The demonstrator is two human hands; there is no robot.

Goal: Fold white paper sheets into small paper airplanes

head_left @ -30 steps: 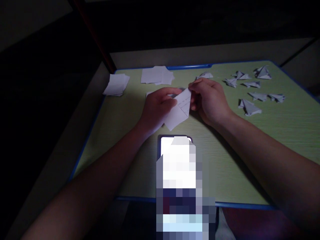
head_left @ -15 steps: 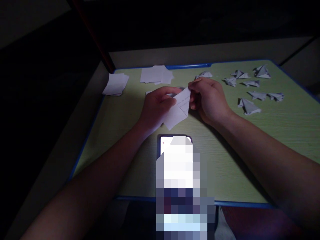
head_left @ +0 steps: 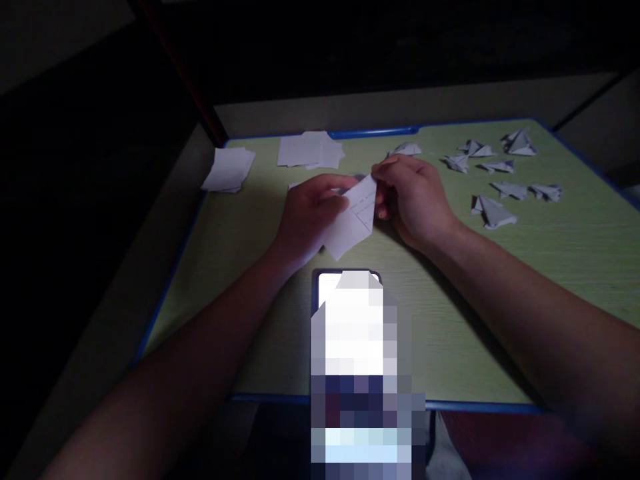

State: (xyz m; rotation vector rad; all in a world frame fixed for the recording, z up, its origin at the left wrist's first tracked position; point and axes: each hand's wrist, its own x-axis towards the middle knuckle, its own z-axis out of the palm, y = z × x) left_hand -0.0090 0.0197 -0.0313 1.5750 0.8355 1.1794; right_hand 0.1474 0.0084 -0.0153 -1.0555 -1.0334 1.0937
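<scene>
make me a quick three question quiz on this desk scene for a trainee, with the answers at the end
1. True or false: the left hand and the right hand are both touching the folded sheet.
2. As pictured, where on the table do most of the small folded paper pieces lie?
A) along the near edge
B) toward the far right
C) in the far left corner
3. Fill in the missing word: the table's border is coloured ____.

Key: 1. True; 2. B; 3. blue
</scene>
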